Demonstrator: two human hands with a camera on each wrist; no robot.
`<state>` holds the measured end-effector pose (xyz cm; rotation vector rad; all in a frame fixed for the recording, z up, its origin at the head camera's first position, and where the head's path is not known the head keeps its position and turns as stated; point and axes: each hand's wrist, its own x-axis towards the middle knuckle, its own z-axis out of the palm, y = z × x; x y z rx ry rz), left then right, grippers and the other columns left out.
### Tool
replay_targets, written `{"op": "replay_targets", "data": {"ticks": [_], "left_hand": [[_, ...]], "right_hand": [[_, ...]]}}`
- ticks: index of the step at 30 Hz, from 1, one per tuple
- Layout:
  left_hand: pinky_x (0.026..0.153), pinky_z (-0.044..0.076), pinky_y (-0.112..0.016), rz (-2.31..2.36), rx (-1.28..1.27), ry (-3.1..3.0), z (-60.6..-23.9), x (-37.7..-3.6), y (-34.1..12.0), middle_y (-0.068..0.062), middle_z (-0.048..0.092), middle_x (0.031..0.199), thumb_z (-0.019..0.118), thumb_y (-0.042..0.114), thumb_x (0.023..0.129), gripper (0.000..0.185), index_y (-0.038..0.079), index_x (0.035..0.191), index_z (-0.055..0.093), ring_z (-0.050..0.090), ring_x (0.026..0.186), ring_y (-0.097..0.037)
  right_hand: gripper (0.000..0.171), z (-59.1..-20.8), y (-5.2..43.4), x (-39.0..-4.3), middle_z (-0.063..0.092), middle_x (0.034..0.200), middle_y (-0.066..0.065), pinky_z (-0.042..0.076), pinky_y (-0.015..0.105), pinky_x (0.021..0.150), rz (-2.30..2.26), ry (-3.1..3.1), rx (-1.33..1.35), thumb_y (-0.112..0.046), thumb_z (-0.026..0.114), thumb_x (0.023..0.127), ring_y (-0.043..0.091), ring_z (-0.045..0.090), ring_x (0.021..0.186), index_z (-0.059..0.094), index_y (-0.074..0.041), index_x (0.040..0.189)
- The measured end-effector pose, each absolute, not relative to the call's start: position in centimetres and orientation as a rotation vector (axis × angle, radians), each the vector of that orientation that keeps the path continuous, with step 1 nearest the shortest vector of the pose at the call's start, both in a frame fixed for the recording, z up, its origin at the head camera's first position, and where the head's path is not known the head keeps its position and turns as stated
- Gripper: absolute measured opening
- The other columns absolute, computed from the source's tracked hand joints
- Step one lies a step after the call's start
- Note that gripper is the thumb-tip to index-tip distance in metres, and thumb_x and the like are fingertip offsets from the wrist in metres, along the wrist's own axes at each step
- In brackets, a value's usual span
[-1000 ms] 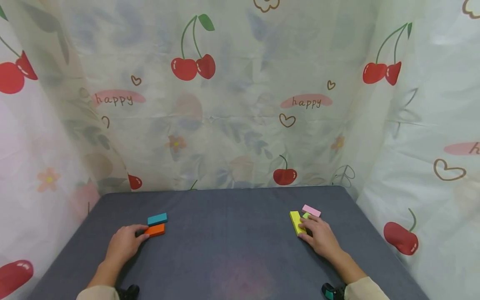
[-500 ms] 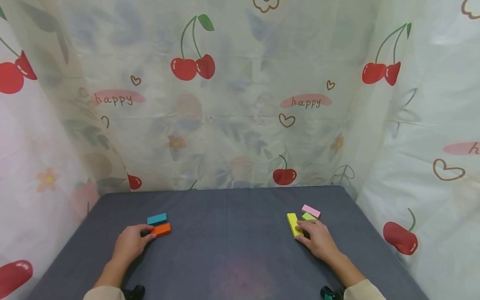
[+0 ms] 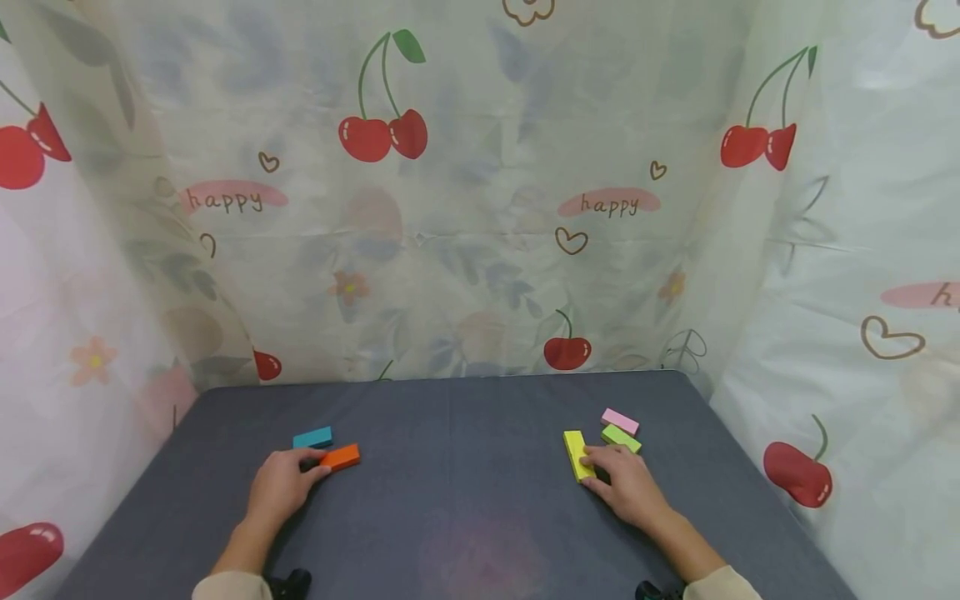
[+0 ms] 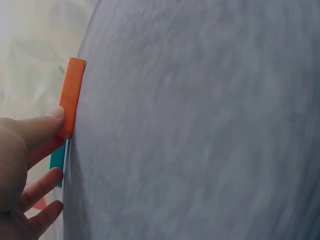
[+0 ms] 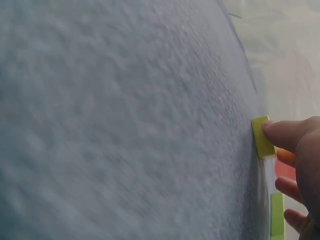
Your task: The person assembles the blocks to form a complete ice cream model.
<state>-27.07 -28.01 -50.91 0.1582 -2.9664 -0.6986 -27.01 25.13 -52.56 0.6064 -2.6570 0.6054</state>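
A dark grey table [image 3: 465, 500] fills the lower half of the head view, and behind it hangs a pale curtain [image 3: 480, 208] printed with cherries and the word "happy".

Nearest, in the lower left, the left hand [image 3: 281, 492] lies flat on the table; its fingers are stretched, not curled, and the fingertips press on the near end of the orange block [image 3: 341, 456] (probably so the block can slide without being lifted). In the lower right, the right hand [image 3: 626, 487] does the same with the yellow block [image 3: 576, 454], one fingertip lying on its near part. Neither hand grips anything.

A little farther, the teal block [image 3: 312, 437] lies just behind the left fingers, apart from the orange one. On the right, the green block [image 3: 621, 437] sits just beside the yellow block, and the pink block [image 3: 620, 421] lies just behind the green one.
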Motion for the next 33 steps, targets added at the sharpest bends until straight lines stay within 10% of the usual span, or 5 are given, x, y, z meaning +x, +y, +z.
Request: {"op": "replay_targets", "data": {"ticks": [33], "left_hand": [[0.081, 0.047, -0.05, -0.714, 0.07, -2.895, -51.0, -27.6, -21.3, -0.009, 0.07, 0.105, 0.08, 0.026, 0.081, 0.028, 0.014, 0.106, 0.077, 0.059, 0.094, -0.03]], "right_hand": [[0.027, -51.8, 21.1, -24.2, 0.068, 0.117, 0.004, 0.043, 0.052, 0.088, 0.613, -2.717, 0.725, -0.023, 0.081, 0.079, 0.022, 0.057, 0.104, 0.075, -0.015, 0.104]]}}
